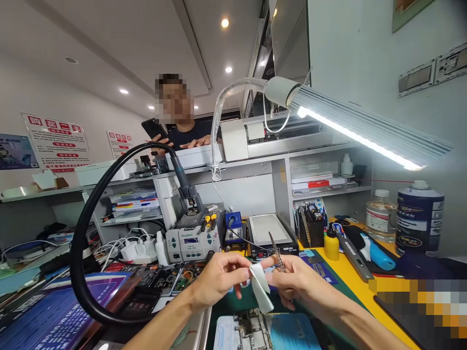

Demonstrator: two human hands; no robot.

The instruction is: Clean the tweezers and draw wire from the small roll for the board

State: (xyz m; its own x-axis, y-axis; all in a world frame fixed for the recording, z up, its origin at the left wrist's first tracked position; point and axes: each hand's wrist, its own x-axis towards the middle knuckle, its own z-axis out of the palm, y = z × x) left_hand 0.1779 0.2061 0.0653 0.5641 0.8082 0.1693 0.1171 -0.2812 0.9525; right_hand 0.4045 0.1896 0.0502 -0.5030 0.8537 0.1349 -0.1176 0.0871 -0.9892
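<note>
Pinching a white wipe (pixel 261 287) between both hands above the worktop (pixel 350 284): left hand (pixel 219 279) closed on its 9 o'clock edge, right hand (pixel 297 279) clamped on tweezers (pixel 276 250) too. Risk: tweezers slipping onto the opened phone (pixel 248 330) at 6 o'clock, scratching its board.

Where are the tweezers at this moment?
In the head view, the tweezers are held in the right hand, just right of centre, tips up, beside the white wipe pinched by the left hand.
</note>
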